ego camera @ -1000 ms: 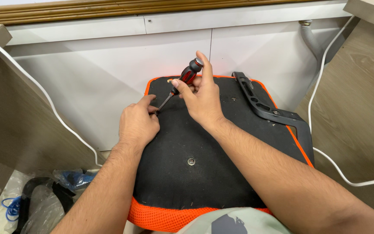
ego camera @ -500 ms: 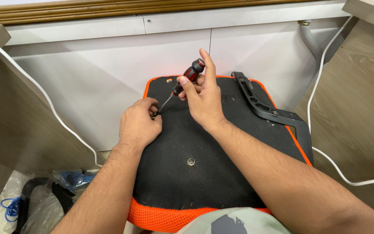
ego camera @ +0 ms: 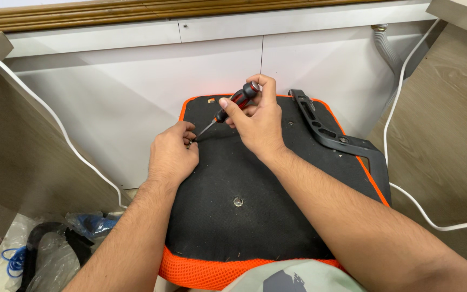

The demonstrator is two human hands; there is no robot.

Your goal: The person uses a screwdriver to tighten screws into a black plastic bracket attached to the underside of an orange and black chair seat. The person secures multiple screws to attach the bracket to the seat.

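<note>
red-and-black screwdriver (ego camera: 232,104) held at a slant over the upturned seat cushion (ego camera: 233,216), handle up toward the wall, tip down and left, meeting a small metal fastener (ego camera: 190,144) near the cushion's left edge; slanted that way probably so the tip seats in the fastener head; right hand (ego camera: 258,121) closed on the handle, thumb and forefinger pinching the grip, other fingers curled behind; left hand (ego camera: 171,154) knuckles up, resting on the black underside, fingertips pinched narrow at the fastener, likely steadying it under the tip; cannot tell if the fastener is fully gripped or only touched; cushion lying underside up, black fabric with orange mesh border, propped against the person's lap at the near edge, far edge near the white panel (ego camera: 136,97); metal insert (ego camera: 238,201) in the cushion's middle, bare; black armrest bracket (ego camera: 331,130) lying along the right edge, already on the cushion; white cable (ego camera: 406,184) looping along the right floor, well apart; clear plastic bag (ego camera: 55,249) bottom left on the floor, holding dark parts and a blue coil, contents partly blurred; grey hose (ego camera: 385,46) at top right by the wall.
</note>
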